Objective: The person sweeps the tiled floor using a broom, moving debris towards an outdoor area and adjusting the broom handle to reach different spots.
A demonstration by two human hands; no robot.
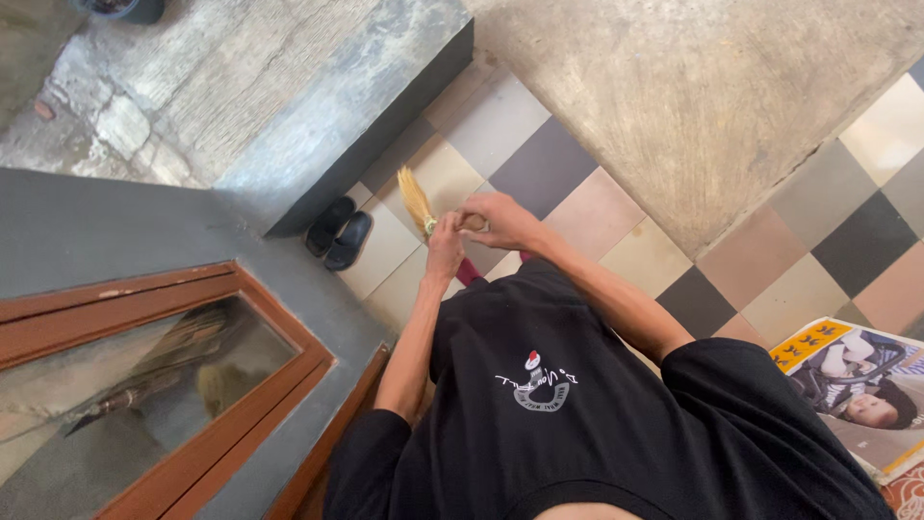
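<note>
Two hands meet on one small straw-coloured hand broom (pixel 417 199) in the head view. Left hand (pixel 445 248) is wrapped round its handle just below the green binding; right hand (pixel 500 220) is clenched on the handle end, beside the left, likely to steady it. Bristles fan up and away from both hands. Pair of black slip-on sandals (pixel 339 234) lies left of the left hand on the chequered tile floor (pixel 539 154). A printed cardboard box (pixel 857 385) sits well right of the right hand.

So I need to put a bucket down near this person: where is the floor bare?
Bare tiles lie ahead of the hands, between the grey step and the concrete slab; more lie to the right, short of the printed box. It is crowded by the black sandals beside the small broom.
</note>
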